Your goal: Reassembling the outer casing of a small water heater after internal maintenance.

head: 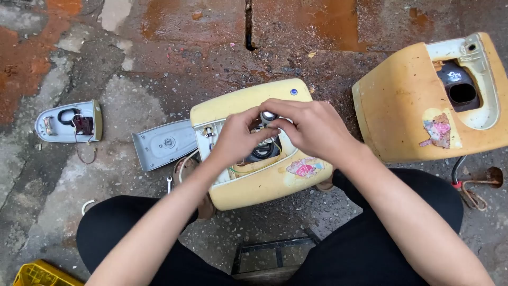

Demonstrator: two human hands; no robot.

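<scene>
My left hand (236, 139): fingers curled, thumb and fingertips pinched on a small grey metal part (268, 116); it rests over the open front of the yellow casing.
My right hand (312, 127): fingers bent and closed on the same grey metal part from the other side, fingertips meeting those of my left hand.
Grey metal part: small, round-topped, held between both hands just above the casing's opening; I cannot tell whether it is loose or fixed.
Yellow casing (248, 188): directly under both hands on the wet concrete floor (159, 47), its white inner frame, thin wires and a dark ring showing below my fingers; a pink sticker sits under my right wrist.
Grey plate (164, 144): flat, just beyond my left hand, touching the casing's edge.
Second yellow casing (402, 106): well out past my right hand, with a white-framed dark hole.
Small grey cover (66, 123): far out past my left hand, with a red wire.
Yellow crate (37, 275): corner near my left elbow.
</scene>
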